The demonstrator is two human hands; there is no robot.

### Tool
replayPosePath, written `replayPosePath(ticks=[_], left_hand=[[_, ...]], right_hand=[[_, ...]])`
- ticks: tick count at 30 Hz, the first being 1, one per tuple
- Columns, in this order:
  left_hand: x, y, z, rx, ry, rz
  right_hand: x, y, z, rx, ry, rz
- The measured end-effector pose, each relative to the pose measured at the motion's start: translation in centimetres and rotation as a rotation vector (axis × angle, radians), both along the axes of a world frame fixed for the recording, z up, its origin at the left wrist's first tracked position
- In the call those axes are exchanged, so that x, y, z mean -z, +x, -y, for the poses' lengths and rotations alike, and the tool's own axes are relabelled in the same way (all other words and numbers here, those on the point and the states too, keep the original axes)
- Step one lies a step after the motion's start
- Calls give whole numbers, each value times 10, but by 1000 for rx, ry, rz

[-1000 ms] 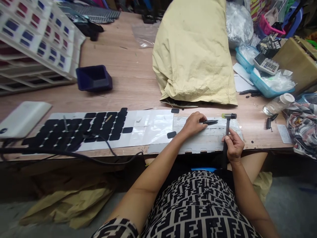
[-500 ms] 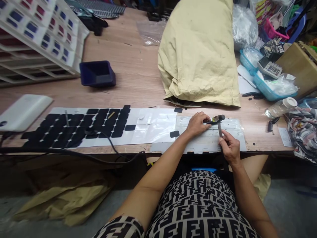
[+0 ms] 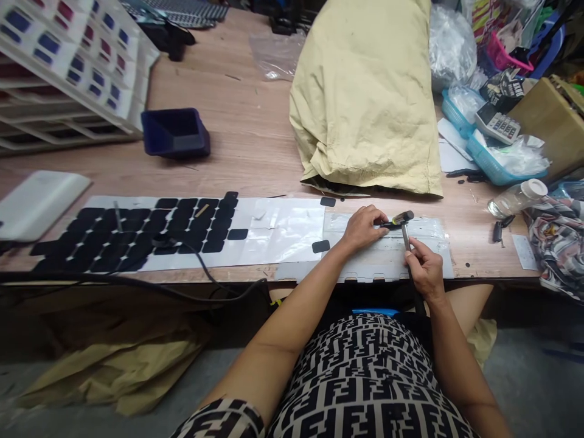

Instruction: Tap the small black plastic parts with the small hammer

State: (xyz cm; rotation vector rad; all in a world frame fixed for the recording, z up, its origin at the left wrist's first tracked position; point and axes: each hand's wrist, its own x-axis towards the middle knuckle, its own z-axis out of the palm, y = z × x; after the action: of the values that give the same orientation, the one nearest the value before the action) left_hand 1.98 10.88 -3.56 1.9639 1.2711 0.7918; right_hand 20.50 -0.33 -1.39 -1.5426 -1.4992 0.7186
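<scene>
My left hand [image 3: 362, 227] is closed round a thin black rod-like piece [image 3: 387, 225], pinning it flat on a clear plastic sheet [image 3: 429, 234] near the table's front edge. My right hand [image 3: 423, 267] grips the handle of a small hammer [image 3: 403, 217]. The hammer's head rests on the free end of the black piece, just right of my left fingers. A loose black tile [image 3: 320, 246] lies left of my left wrist.
A white strip [image 3: 274, 234] carrying several black tiles [image 3: 137, 234] runs along the front left, with a black cable [image 3: 201, 267] across it. A stuffed tan sack [image 3: 365, 91] stands behind my hands. A dark blue tray [image 3: 176, 131], white racks [image 3: 68, 79], blue baskets [image 3: 497, 164] and a bottle [image 3: 515, 198] surround them.
The hammer has swung down and left from an upright, raised pose onto the end of the black piece. My right hand shifted left with it. My left hand stayed put.
</scene>
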Motion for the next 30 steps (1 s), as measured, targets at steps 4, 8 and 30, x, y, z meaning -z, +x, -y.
replayPosePath(ticks=[4, 8, 30], left_hand=[[2, 0, 0, 3, 3, 4], [3, -1, -2, 4, 4, 5], [61, -18, 131, 354, -746, -227]], right_hand=[[9, 2, -1, 74, 47, -119], [14, 4, -2, 194, 132, -312], [16, 6, 5, 314, 207, -486]])
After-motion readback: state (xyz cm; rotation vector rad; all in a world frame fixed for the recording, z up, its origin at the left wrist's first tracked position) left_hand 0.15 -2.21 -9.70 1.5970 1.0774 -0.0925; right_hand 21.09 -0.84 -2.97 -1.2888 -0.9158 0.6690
